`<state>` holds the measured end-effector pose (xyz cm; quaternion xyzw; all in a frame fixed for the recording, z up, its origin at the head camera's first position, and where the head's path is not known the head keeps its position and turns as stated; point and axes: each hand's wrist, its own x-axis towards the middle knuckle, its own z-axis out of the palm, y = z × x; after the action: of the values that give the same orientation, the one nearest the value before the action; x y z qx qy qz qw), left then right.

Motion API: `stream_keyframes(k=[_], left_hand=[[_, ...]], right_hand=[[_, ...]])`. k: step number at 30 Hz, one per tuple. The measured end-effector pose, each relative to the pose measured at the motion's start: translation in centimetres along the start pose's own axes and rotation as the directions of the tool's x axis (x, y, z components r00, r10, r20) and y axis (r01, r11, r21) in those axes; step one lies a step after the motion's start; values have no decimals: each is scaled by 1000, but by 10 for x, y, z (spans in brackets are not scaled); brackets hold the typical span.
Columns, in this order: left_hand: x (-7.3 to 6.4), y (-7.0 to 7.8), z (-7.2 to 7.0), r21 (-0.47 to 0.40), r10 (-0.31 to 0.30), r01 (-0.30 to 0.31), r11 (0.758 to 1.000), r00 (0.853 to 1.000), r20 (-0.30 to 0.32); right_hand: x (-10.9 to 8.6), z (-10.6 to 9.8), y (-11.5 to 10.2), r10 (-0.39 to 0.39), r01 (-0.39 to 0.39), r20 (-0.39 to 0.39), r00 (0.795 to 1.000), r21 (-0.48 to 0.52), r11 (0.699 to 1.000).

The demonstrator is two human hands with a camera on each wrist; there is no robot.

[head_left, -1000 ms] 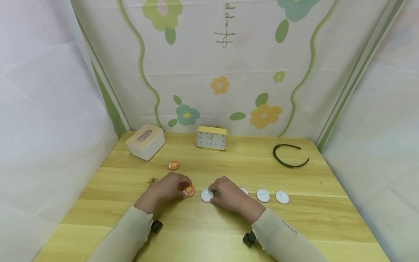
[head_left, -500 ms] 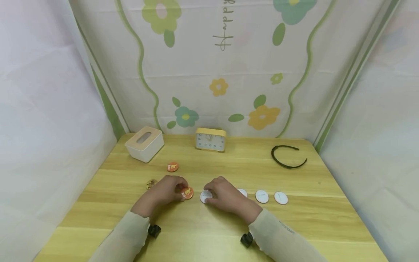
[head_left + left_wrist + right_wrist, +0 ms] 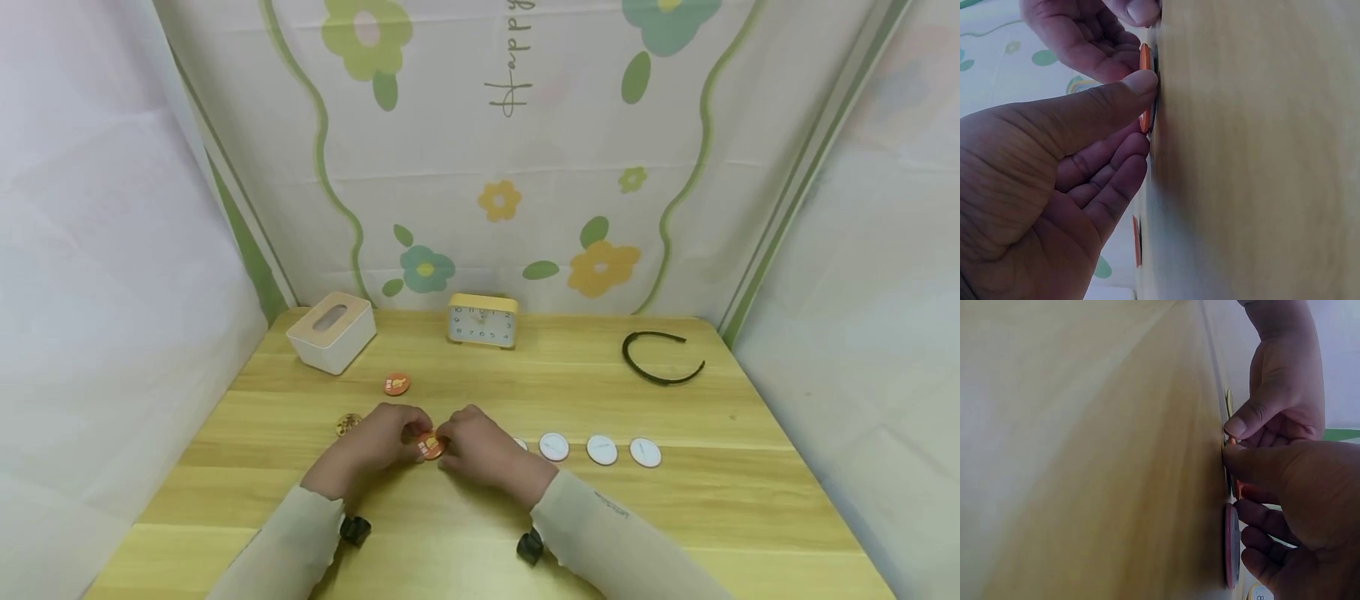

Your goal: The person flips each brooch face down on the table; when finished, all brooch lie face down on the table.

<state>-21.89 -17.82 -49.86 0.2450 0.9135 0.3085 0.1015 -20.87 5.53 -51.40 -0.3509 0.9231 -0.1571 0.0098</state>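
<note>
In the head view, an orange button badge [image 3: 430, 447] lies on the wooden table between both hands. My left hand [image 3: 386, 437] pinches its left side; in the left wrist view the thumb and fingertips hold the badge's edge [image 3: 1144, 119]. My right hand [image 3: 480, 450] has its thumb and fingertips at the right side of the same badge. From the right wrist view, the right thumb [image 3: 1250, 462] meets the orange edge close to the left thumb. A badge lying white back up [image 3: 1232, 547] sits beside the right fingers, mostly hidden by that hand in the head view.
White-backed badges [image 3: 602, 449] stretch rightward in a row. Another orange badge [image 3: 397, 384] and a gold patterned badge [image 3: 349, 424] lie left. Behind stand a tissue box [image 3: 332, 333] and a yellow clock [image 3: 483, 320]; a black headband [image 3: 663, 358] lies at back right.
My right hand has let go of the white-backed badge and moved left to the orange one, uncovering more of the row. My left hand keeps its hold on the orange badge.
</note>
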Motion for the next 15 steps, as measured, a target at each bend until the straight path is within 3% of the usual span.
stream_keyframes(k=[15], left_hand=[[0, 0, -4, 3, 20, -20, 1000, 999, 33]], right_hand=[[6, 3, -6, -3, 0, -54, 999, -52, 999]])
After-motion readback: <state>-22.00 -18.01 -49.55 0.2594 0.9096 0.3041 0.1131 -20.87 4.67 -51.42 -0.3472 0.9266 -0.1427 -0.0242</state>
